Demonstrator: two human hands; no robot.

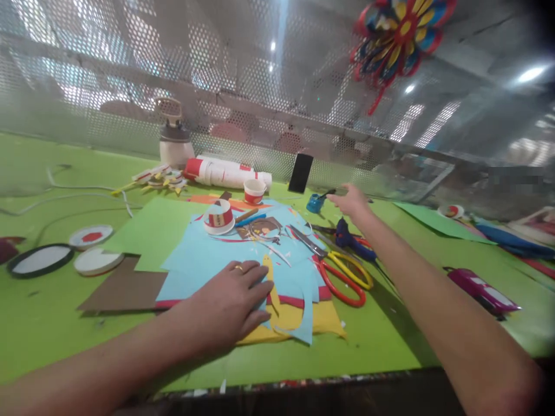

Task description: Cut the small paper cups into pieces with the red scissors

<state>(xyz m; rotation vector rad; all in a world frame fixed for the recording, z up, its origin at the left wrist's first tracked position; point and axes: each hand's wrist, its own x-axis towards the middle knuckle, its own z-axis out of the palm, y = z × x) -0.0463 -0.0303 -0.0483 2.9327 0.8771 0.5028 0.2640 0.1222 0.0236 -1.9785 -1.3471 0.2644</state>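
My left hand [229, 303] lies flat with fingers spread on a stack of light blue paper sheets [195, 266], with yellow and red paper under its edge. A ring shows on one finger. My right hand [352, 202] is stretched far forward, fingers pinched on a thin dark brush or stick [326, 195] that reaches into a small blue pot [315, 203]. Scissors with red and yellow handles [340, 271] lie between my two arms. A cut red and white paper cup [219, 216] sits on the blue paper.
A green table [390, 335] carries brown card [125, 289], round lids [97, 261], a red-capped white tube [225, 172], a small cup [254, 190], a black phone [300, 173], a purple tool [481, 289] and a perforated metal screen [130, 86] behind.
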